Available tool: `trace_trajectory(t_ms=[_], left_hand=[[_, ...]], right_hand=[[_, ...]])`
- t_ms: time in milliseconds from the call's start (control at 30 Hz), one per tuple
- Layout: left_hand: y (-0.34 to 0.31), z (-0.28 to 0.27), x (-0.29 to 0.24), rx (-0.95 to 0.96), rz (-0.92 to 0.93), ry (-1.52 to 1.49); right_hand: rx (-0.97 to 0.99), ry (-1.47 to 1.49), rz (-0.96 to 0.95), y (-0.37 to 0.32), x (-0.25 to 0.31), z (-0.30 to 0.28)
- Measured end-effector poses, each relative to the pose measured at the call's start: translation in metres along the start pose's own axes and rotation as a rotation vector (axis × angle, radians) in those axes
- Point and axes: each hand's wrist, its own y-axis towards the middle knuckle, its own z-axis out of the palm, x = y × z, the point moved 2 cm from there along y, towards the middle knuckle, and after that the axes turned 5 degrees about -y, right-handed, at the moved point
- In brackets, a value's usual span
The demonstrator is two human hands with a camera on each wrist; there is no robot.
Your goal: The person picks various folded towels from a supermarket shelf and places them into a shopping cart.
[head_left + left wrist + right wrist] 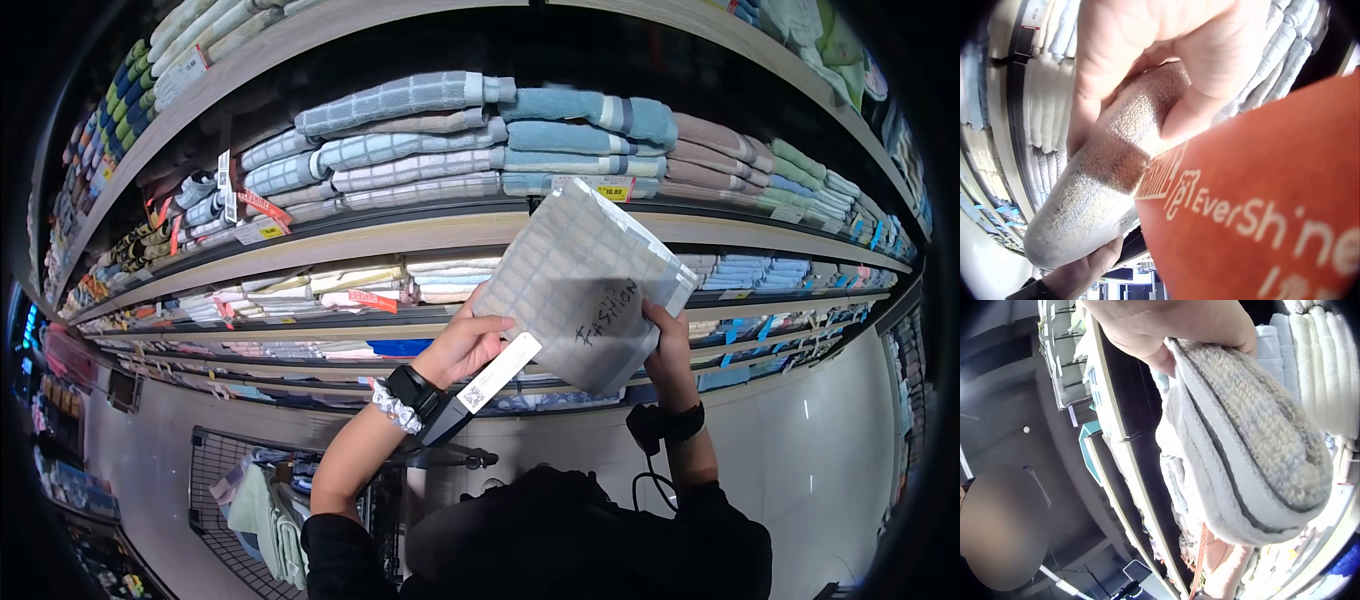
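Note:
A folded grey checked towel [590, 290] with dark "FASHION" lettering is held up in front of the shelves. My left hand [462, 343] grips its left edge, thumb on the near face. On the opposite edge my right hand [668, 345] pinches it with the thumb on top. From the towel's lower left hangs a long tag [498, 373], white on the side facing the head camera. The left wrist view shows the orange side of the tag [1254, 212], printed "EverShine". Folded layers of the towel [1254, 431] show below the right hand in the right wrist view.
Shelves hold stacked folded towels, with blue towels [585, 135] and grey checked towels [400, 105] straight ahead. A yellow price label [612, 188] sits on the shelf edge. At lower left stands a wire shopping cart [215, 490] with a pale green cloth [265, 515] inside.

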Motion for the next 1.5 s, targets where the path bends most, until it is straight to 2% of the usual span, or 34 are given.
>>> trace_trajectory(t_ms=[67, 300, 467, 667, 733, 933, 1500], left_hand=[[0.0, -0.003, 0.004, 0.01, -0.011, 0.01], [-0.004, -0.017, 0.009, -0.005, -0.017, 0.152], [-0.012, -0.027, 0.014, -0.061, -0.066, 0.23], [-0.022, -0.041, 0.02, -0.024, -0.094, 0.282], [-0.022, -0.043, 0.022, 0.037, -0.133, 0.239], [-0.018, -0.045, 0.022, 0.063, -0.183, 0.239], [-0.013, -0.041, 0.021, 0.082, -0.168, 0.162]], right_hand=[[-0.021, -0.077, 0.087, -0.005, -0.001, -0.004], [-0.08, -0.056, 0.148, -0.01, -0.013, -0.012], [-0.006, -0.092, 0.191, -0.017, -0.019, -0.016], [-0.014, -0.074, 0.312, -0.021, -0.036, -0.028], [-0.009, -0.066, 0.318, -0.02, -0.038, -0.032], [-0.032, -0.004, 0.344, -0.021, -0.037, -0.031], [0.025, 0.004, 0.378, -0.015, -0.027, -0.026]])
